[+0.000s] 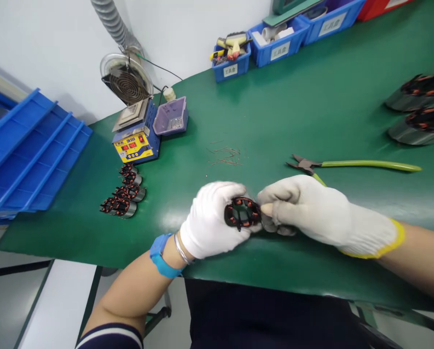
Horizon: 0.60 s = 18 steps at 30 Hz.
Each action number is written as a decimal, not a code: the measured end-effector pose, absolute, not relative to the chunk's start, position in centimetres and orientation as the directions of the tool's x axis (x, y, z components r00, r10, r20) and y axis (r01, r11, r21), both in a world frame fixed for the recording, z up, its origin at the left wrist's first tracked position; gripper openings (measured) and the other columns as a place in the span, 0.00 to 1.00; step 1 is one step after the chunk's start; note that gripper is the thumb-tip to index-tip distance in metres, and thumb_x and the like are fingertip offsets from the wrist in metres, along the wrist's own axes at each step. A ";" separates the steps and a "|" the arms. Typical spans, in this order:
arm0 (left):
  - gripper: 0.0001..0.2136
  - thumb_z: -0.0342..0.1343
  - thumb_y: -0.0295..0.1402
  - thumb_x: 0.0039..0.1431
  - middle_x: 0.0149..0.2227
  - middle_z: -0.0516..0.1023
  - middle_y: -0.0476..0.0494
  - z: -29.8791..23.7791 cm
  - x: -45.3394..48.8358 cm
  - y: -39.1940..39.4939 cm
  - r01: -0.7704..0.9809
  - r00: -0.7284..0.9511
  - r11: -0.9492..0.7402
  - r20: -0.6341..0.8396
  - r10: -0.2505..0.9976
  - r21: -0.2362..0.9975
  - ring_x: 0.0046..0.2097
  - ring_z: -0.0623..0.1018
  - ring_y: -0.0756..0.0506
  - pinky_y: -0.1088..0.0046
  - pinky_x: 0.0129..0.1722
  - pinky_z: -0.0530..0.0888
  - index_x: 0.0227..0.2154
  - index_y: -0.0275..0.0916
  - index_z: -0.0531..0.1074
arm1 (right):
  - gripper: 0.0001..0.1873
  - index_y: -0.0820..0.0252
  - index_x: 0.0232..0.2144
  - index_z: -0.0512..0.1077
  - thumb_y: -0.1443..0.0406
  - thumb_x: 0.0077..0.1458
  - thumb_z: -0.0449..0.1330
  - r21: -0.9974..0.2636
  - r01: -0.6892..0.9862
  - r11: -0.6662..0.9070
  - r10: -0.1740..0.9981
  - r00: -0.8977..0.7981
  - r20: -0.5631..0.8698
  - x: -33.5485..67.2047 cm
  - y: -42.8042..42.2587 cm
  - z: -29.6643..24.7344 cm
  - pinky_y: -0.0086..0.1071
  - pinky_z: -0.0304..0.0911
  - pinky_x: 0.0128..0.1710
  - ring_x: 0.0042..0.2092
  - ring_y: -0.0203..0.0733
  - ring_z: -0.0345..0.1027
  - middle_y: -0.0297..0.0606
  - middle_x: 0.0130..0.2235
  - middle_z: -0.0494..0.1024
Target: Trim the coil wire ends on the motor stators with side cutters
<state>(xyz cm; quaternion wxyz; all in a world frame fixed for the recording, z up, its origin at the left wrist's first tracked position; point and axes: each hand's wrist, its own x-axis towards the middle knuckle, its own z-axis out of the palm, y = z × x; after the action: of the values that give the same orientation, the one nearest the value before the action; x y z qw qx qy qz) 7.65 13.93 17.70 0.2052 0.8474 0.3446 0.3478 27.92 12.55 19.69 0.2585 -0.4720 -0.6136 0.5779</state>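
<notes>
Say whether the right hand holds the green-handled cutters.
No; the cutters lie on the table, while the right hand is at the wound core.

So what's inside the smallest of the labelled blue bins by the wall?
The smallest blue bin holds heaped tool-like items, yellow and pale yellow ones on top, poking above its rim. What lies beneath them is covered.

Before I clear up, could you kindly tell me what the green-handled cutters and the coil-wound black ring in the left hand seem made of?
The green-handled cutters have a dull, dark grey head, likely steel, and glossy, smooth-looking green grips, probably plastic. The coil-wound black ring shows orange-brown bundles, likely copper wire, against darker black parts, perhaps plastic.
</notes>
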 end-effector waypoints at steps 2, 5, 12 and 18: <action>0.20 0.63 0.41 0.55 0.45 0.81 0.41 17.1 7.8 13.8 0.480 0.452 -0.787 0.660 0.600 0.387 0.48 0.82 0.39 0.52 0.58 0.74 0.48 0.42 0.67 | 0.15 0.56 0.20 0.66 0.51 0.43 0.57 -0.941 0.147 -0.303 0.839 -0.428 -0.337 27.6 12.7 19.4 0.31 0.53 0.17 0.17 0.36 0.56 0.35 0.18 0.68; 0.18 0.61 0.42 0.58 0.42 0.81 0.43 16.6 7.9 14.2 0.521 0.426 -0.792 0.708 0.563 0.317 0.45 0.82 0.41 0.54 0.57 0.75 0.48 0.42 0.66 | 0.17 0.57 0.23 0.69 0.50 0.48 0.55 -0.943 0.301 -0.143 0.886 -0.386 -0.258 28.2 13.0 19.2 0.35 0.60 0.19 0.19 0.41 0.63 0.39 0.21 0.72; 0.19 0.66 0.43 0.54 0.38 0.81 0.44 16.6 7.5 14.9 0.503 0.477 -0.740 0.572 0.668 0.446 0.40 0.82 0.42 0.64 0.42 0.79 0.44 0.40 0.68 | 0.10 0.56 0.40 0.75 0.62 0.62 0.54 -0.118 0.625 0.772 0.570 -0.597 0.564 29.8 14.1 18.4 0.57 0.64 0.56 0.50 0.57 0.74 0.47 0.43 0.81; 0.22 0.70 0.42 0.47 0.42 0.81 0.43 17.7 6.9 15.1 0.599 0.545 -0.621 0.311 0.778 0.506 0.43 0.81 0.40 0.61 0.46 0.79 0.43 0.41 0.71 | 0.15 0.55 0.33 0.77 0.64 0.66 0.51 -0.046 0.589 0.807 0.562 -0.740 0.370 32.8 15.4 17.3 0.50 0.66 0.54 0.43 0.48 0.74 0.41 0.38 0.81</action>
<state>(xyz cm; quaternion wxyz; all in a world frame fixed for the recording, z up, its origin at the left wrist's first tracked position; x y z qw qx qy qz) 6.89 15.09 17.66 0.1726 0.8618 0.3995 0.2607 32.84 15.35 17.27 0.1860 -0.3087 -0.9320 -0.0370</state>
